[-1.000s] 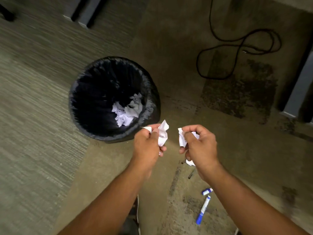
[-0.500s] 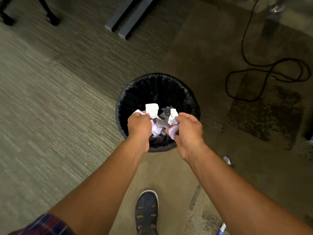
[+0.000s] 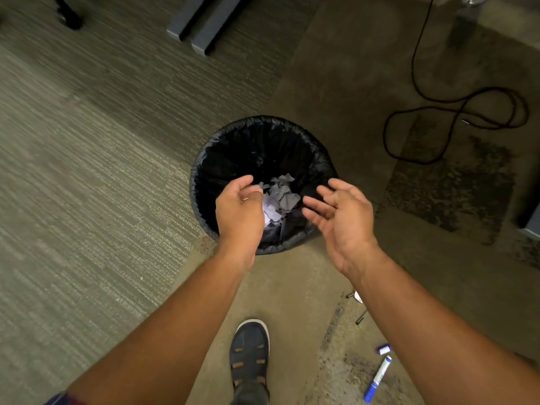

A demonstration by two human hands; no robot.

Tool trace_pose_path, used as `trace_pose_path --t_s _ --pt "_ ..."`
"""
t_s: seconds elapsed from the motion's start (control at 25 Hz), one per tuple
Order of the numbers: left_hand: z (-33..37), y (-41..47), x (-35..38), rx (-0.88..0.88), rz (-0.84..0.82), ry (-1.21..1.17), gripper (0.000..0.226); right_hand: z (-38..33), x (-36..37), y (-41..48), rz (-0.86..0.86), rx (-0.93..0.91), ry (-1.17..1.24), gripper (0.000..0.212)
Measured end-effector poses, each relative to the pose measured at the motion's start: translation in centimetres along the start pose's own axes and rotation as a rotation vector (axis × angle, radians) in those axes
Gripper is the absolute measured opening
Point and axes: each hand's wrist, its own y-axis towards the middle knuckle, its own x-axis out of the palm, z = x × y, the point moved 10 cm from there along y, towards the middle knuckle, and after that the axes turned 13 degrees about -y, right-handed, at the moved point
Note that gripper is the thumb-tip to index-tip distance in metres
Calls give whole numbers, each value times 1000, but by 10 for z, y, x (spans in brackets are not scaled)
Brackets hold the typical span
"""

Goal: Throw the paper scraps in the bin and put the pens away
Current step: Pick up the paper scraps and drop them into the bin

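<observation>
A round bin (image 3: pixel 257 133) lined with a black bag stands on the floor in the middle of the view. White paper scraps (image 3: pixel 279 198) lie heaped at its bottom. My left hand (image 3: pixel 239 211) hovers over the bin's near rim, fingers loosely curled and holding nothing. My right hand (image 3: pixel 342 217) is over the bin's right rim, palm turned inward, fingers spread and empty. A blue marker (image 3: pixel 378 378) lies on the floor at the lower right with its blue cap (image 3: pixel 384 349) beside it. A small white scrap (image 3: pixel 358 296) and a dark pen (image 3: pixel 361 317) peek out beside my right forearm.
My sandalled foot (image 3: pixel 249 355) stands just below the bin. A black cable (image 3: pixel 455 112) loops over the floor at the right. Grey furniture legs (image 3: pixel 201 24) stand at the top, a dark chair foot (image 3: pixel 70 20) at top left. Carpet covers the left floor.
Both hands held paper scraps a second ago, moved over the bin, then spread apart and let go; the scraps now lie in the bin. The view shifted so the bin is centred.
</observation>
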Motion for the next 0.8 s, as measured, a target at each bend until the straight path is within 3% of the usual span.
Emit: trace_pose_path --t_s 0.2,0.28,0.56,0.68,0.8 --pt "28 -72 70 565 -272 305 33 -18 -82 23 176 -192 -188 20" --pt "4 -98 102 669 -393 460 33 -14 -130 35 268 -263 -388 19" --pt "-180 -120 160 376 -703 959 36 44 -271 96 353 -244 -985 10" --pt "-249 -106 167 254 -650 1122 37 87 -288 135 254 -209 -1216 12" --pt "-311 -95 167 117 -592 1255 37 131 -291 168 211 -146 -1521 32"
